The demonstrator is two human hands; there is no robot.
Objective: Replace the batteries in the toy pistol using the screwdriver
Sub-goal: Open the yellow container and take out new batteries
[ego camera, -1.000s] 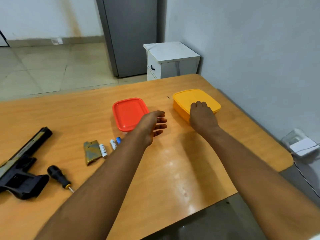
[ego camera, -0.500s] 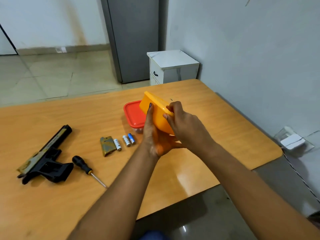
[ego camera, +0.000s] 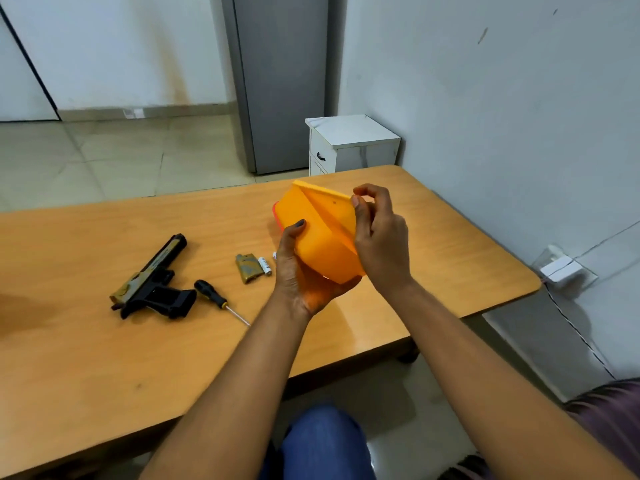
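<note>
Toy pistol [ego camera: 152,284] is lying far left on the wooden worktop [ego camera: 86,358], screwdriver [ego camera: 216,298] beside its grip; hard plastic, probably light, best held by the grip. Battery cover [ego camera: 248,268] and battery [ego camera: 265,265] are sitting further right. My left hand [ego camera: 304,271] is cupping the smooth yellow container [ego camera: 320,237]; right hand [ego camera: 379,244] fingers are pinching its lid edge.

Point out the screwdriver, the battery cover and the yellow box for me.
screwdriver [ego camera: 207,289]: head view, on its black handle.
battery cover [ego camera: 248,268]: head view, middle of the plate.
yellow box [ego camera: 323,252]: head view, on its side wall.
</note>
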